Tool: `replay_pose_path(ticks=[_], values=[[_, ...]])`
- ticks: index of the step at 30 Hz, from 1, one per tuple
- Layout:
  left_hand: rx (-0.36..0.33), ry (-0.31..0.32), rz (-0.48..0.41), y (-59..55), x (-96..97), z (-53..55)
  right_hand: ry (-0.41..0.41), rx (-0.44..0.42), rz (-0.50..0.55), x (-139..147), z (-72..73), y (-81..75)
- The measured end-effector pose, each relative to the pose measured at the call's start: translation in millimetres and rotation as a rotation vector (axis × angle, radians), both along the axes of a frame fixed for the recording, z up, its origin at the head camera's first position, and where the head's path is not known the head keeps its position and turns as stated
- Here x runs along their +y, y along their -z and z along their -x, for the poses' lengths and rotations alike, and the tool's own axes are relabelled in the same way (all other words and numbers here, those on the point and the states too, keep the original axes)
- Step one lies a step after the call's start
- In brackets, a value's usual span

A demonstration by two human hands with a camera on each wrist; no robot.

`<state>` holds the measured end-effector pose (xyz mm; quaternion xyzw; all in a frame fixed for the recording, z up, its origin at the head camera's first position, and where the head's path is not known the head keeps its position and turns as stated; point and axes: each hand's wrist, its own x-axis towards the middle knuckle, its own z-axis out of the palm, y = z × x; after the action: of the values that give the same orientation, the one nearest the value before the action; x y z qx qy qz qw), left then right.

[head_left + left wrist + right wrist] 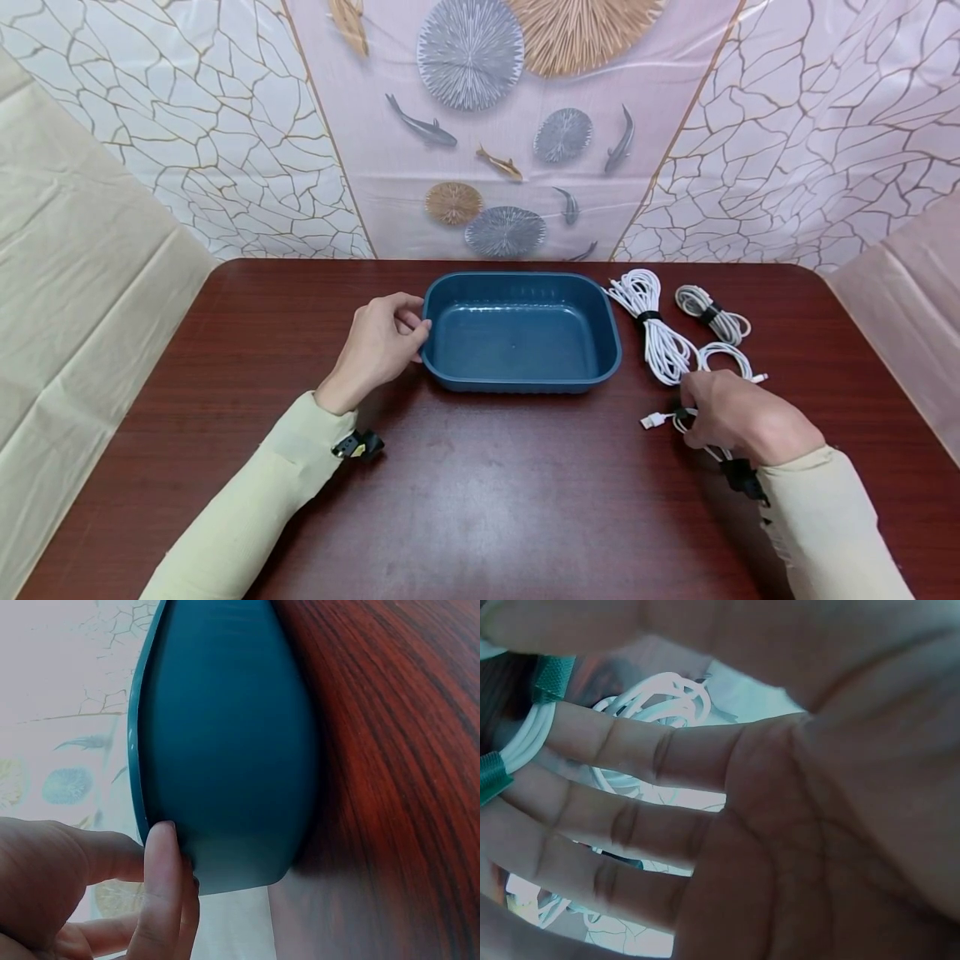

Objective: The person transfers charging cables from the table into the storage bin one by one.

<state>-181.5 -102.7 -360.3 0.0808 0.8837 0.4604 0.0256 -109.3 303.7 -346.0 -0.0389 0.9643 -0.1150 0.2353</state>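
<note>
A dark blue rectangular plastic basin sits at the back middle of the table. My left hand holds its left end, with fingertips against the rim and outer wall. At the right, my right hand grips a coiled white USB cable, whose plug points left past the fingers. Green straps bind this coil in the right wrist view, and the palm hides part of it. Just beyond the hand lies another thin white cable.
Right of the basin lies a long white cable bundle with a black tie. A greyish cable bundle is farther right. The brown wooden table ends at a patterned backdrop, with pale cloth at both sides.
</note>
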Motion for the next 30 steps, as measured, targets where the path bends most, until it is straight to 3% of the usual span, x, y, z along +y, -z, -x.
replay_pose_path(ticks=[10,17,25,30], values=[[0.005,-0.001,0.004,0.1,0.2,-0.6,-0.057,0.016,-0.025,1.6,1.3,-0.3],[0.016,-0.003,0.012,0.1,0.6,-0.5,0.009,-0.055,0.011,0.5,0.0,-4.0],[0.018,-0.003,0.023,-0.1,1.8,-0.5,-0.029,-0.026,0.006,3.2,0.5,-5.6],[0.010,-0.009,0.025,-0.7,2.5,-1.4,0.022,-0.073,0.036,5.4,-0.7,-7.7]])
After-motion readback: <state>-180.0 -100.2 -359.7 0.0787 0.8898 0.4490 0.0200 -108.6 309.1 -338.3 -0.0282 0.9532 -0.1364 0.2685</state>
